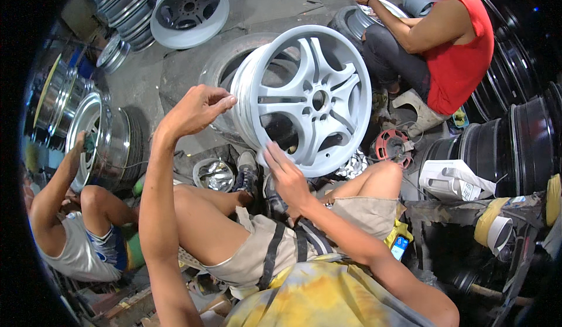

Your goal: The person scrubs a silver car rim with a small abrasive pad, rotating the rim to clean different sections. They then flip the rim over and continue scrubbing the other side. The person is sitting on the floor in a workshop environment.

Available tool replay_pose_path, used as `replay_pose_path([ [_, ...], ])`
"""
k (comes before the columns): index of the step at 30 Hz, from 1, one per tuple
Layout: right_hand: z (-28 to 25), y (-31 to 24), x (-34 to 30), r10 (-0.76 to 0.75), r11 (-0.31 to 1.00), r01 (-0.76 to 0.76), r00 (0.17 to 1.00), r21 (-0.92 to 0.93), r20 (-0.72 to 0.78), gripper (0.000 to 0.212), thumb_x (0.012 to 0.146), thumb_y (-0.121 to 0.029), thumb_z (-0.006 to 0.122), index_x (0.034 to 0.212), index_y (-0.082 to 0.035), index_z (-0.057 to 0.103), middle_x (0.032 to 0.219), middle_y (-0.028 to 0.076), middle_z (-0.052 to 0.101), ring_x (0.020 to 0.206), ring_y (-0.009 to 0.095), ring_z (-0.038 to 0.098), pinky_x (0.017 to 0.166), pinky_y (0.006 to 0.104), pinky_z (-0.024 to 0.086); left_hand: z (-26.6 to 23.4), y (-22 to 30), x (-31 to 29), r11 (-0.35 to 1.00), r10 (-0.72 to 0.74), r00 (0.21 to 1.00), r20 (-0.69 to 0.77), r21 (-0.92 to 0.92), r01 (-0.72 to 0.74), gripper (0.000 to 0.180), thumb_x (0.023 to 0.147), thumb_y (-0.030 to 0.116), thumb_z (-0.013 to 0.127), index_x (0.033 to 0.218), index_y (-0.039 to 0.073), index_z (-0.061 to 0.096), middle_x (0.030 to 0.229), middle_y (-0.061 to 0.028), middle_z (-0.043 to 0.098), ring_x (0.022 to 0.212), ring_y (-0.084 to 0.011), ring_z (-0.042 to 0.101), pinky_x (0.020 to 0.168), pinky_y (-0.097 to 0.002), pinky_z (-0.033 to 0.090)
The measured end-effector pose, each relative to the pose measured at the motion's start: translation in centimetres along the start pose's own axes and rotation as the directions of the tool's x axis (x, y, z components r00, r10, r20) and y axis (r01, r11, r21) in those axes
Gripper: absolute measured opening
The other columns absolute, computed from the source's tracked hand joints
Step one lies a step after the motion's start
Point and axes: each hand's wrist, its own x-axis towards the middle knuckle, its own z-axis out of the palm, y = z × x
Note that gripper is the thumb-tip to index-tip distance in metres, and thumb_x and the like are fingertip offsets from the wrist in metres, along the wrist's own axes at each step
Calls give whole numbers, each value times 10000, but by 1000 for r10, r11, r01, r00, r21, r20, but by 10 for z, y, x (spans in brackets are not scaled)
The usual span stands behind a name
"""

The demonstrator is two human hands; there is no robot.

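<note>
A pale grey alloy wheel rim (319,101) with paired spokes stands tilted before me, its spoked face turned to the right. It rests on a tyre (213,72). My left hand (199,109) is at the rim's left side, loosely bent, thumb and fingers slightly apart, fingertips at or very near the barrel's edge; I see nothing in it. My right hand (287,175) lies against the lower left lip. Its fingers press a thin whitish piece (263,156), slightly blurred, onto the lip; whether it is cloth or abrasive paper I cannot tell.
A person in a red top (459,52) crouches at the right by another wheel. At the left, a person in a white top (82,248) has a hand on a shiny wheel (88,137). A foil-lined bowl (214,175) and a red reel (392,148) stand near my feet.
</note>
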Motion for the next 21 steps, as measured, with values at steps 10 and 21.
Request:
replay_pose_path([
  [10,12,4,88,-4,996,19,986,89,-167,518,887,34,502,1401,68,455,1495,274,402,1388,425,397,1149,476,349,-8,2,-3,999,-42,997,-68,10,43,426,982,361,587,1010,-47,705,806,-94,691,761,-144,600,726,-317,495],
  [21,-59,161,245,-157,953,42,915,-301,-371,417,900,-27,477,1305,33,554,1366,270,538,1309,401,497,1116,460,393,-13,-7,2,998,-42,995,-94,-57,37,394,977,318,598,1087,-49,688,840,-157,704,760,-188,625,729,-347,499],
])
